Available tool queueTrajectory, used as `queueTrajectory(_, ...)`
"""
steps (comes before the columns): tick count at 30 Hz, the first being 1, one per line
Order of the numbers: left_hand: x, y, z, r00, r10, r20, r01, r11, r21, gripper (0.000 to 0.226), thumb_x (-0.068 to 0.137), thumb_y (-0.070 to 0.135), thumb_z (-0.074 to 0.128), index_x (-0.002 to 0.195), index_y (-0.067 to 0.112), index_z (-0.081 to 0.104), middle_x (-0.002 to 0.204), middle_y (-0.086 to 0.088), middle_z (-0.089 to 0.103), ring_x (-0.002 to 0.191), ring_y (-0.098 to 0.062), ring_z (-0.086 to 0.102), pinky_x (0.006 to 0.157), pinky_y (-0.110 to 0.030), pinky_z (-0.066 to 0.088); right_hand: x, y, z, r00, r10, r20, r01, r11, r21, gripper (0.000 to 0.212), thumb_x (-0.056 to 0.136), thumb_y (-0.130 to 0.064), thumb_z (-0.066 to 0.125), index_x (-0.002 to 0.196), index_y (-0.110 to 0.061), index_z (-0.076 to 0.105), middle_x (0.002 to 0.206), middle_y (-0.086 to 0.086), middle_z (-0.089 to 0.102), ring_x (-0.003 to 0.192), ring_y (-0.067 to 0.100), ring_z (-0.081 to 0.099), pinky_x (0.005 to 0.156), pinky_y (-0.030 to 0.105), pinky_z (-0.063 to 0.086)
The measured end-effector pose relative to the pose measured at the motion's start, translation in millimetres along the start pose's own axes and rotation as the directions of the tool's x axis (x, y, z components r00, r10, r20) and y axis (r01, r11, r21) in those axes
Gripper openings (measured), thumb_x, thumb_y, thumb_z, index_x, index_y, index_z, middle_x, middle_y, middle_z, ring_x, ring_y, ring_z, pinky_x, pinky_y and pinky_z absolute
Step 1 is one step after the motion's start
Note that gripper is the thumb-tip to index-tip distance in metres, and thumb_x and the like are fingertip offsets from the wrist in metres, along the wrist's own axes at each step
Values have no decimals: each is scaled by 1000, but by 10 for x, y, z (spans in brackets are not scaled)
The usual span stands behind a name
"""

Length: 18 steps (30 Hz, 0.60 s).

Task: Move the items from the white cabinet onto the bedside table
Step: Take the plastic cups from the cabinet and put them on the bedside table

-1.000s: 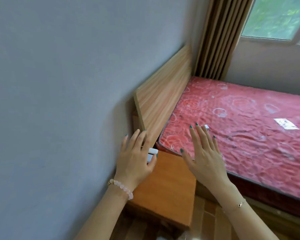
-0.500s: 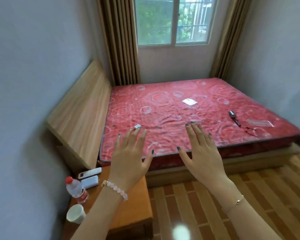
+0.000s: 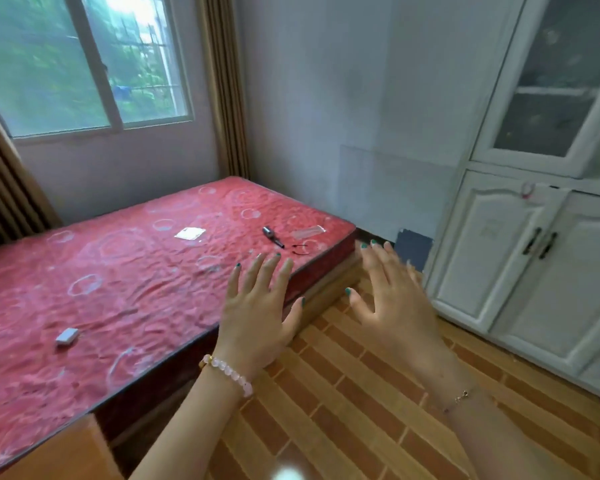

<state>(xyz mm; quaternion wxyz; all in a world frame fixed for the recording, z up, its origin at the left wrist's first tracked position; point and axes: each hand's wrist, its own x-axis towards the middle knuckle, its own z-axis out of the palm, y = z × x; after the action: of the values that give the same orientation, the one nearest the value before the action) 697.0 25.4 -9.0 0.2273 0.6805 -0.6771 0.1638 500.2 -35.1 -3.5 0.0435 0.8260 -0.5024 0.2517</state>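
In the head view, the scene has swung from the bedside table, which a second ago filled the lower middle of the frame, round to the white cabinet [image 3: 534,237] at the right edge; only a corner of the bedside table [image 3: 66,452] now shows at the lower left. I judge the person has turned away from the drop-off point to fetch more. Both the left hand [image 3: 257,317] and the right hand [image 3: 395,306] float mid-frame with fingers spread wide, holding nothing. The items to move are not visible: the lower doors with dark handles [image 3: 541,242] are closed, and the glazed upper door [image 3: 551,81] shows only vague shapes, so a door likely has to be opened first. The red mattress [image 3: 118,289] fills the left, carrying a small white box [image 3: 66,336], a white packet [image 3: 189,233] and a dark metal piece [image 3: 272,235]. Bare tiled floor [image 3: 361,410] lies between the hands and the cabinet.
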Motion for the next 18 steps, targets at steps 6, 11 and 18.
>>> queueTrajectory(6, 422, 1199, 395, 989, 149, 2, -148, 982, -116, 58, 87, 47, 35, 133, 15, 52, 134, -7, 54, 130, -28, 45, 107, -54, 33, -349, 1187, -473, 982, 184, -42, -185, 982, -42, 72, 85, -57, 15, 148, -21, 16, 156, -1, 16, 144, 12, 7, 117, 36, 4)
queueTrajectory(11, 636, 2205, 736, 964, 267, 14, -259, 947, -191, 57, 86, 47, 36, 131, 16, 54, 132, -5, 56, 128, -26, 46, 106, -52, 35, -799, 2108, -783, 942, 323, -87, -333, 933, -135, 73, 83, -56, 14, 146, -19, 23, 153, 0, 24, 143, 15, 15, 113, 33, 7)
queueTrajectory(18, 877, 3468, 993, 879, 477, -12, -458, 837, -300, 56, 88, 46, 34, 130, 15, 54, 129, -6, 59, 125, -27, 50, 103, -53, 37, -1432, 3005, -1310, 848, 498, -180, -528, 821, -216, 67, 89, -53, 24, 145, -16, 27, 151, 4, 29, 141, 18, 22, 114, 36, 13)
